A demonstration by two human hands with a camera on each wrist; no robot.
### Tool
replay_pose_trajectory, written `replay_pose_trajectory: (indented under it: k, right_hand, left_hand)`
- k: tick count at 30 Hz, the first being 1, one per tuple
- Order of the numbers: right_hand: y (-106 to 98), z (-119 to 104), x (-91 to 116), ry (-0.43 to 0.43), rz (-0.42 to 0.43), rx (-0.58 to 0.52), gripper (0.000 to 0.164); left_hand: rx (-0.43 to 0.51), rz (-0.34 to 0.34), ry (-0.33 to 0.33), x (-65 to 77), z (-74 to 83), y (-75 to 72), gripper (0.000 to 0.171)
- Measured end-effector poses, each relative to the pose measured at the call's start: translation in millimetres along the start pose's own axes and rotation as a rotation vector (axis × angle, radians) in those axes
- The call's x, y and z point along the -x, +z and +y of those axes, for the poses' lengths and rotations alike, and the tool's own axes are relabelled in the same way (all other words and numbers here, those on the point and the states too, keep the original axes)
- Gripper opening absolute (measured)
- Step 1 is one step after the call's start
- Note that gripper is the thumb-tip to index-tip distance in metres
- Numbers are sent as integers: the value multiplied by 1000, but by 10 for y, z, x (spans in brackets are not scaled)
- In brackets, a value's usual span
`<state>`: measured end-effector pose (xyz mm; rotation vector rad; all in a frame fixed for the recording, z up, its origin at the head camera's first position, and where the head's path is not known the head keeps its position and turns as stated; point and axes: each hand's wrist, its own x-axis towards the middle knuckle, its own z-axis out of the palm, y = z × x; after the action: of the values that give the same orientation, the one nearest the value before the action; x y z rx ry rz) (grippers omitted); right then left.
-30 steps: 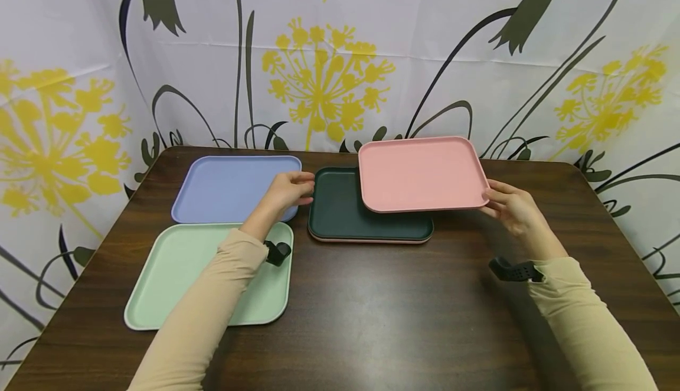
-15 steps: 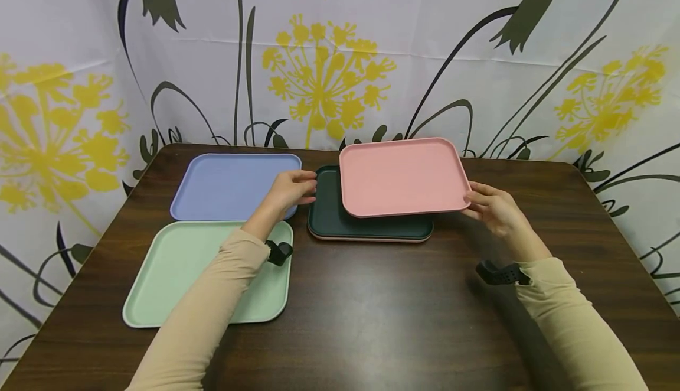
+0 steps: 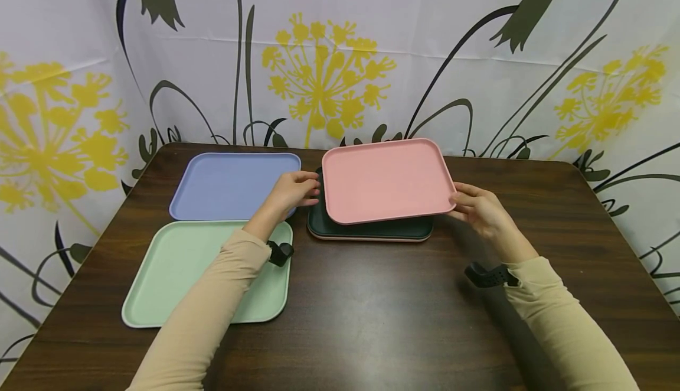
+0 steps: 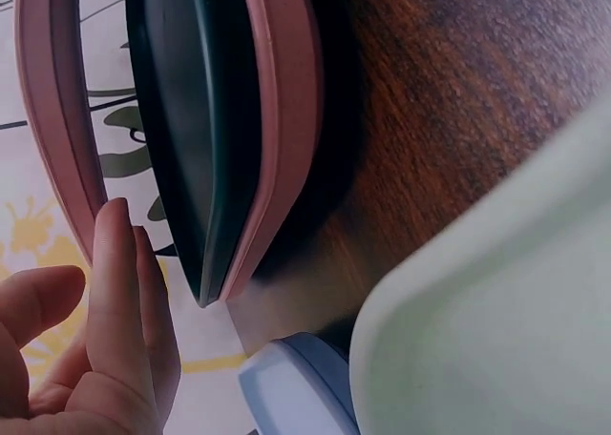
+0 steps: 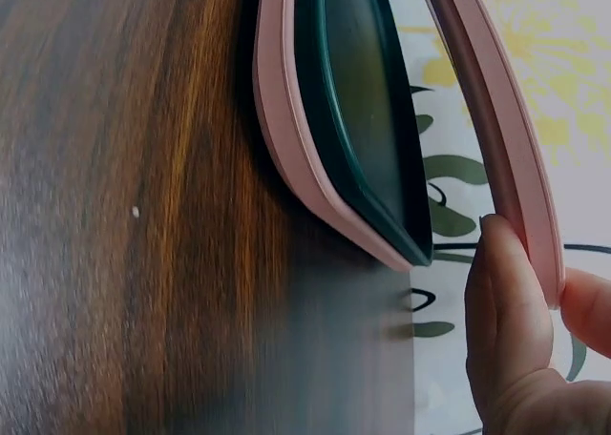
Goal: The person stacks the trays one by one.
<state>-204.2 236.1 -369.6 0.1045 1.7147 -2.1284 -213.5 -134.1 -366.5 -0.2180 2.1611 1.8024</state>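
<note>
My right hand (image 3: 482,212) pinches the right edge of a pink tray (image 3: 388,181), thumb on top and fingers beneath. The tray is held at a slant above a dark green tray (image 3: 406,228), with a gap between them in both wrist views. Under the green one lies another pink tray (image 5: 279,120), showing only as a rim. My left hand (image 3: 293,191) hovers by the stack's left side, fingers extended and thumb apart. Its fingertips (image 4: 113,220) are right at the raised tray's edge in the left wrist view.
On the left of the brown table (image 3: 372,320) lie a blue tray (image 3: 228,184) at the back and a larger light green tray (image 3: 186,267) in front. My left forearm crosses over the light green one. A flower-printed curtain (image 3: 425,42) hangs behind the table.
The raised pink tray has moved left with my right hand, now covering most of the dark green tray. My left hand has barely shifted.
</note>
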Motion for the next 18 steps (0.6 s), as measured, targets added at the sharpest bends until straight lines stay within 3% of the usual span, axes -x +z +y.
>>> replay_pose_trajectory:
  k: [11,18]
  right_hand:
    - [61,36,-47,8,-13,10,63]
    - [64,64,-55,10,-23,-7,49]
  left_hand:
    - [-11,-8,11,6,16,11,41]
    - [19,4,20,9,14,17,41]
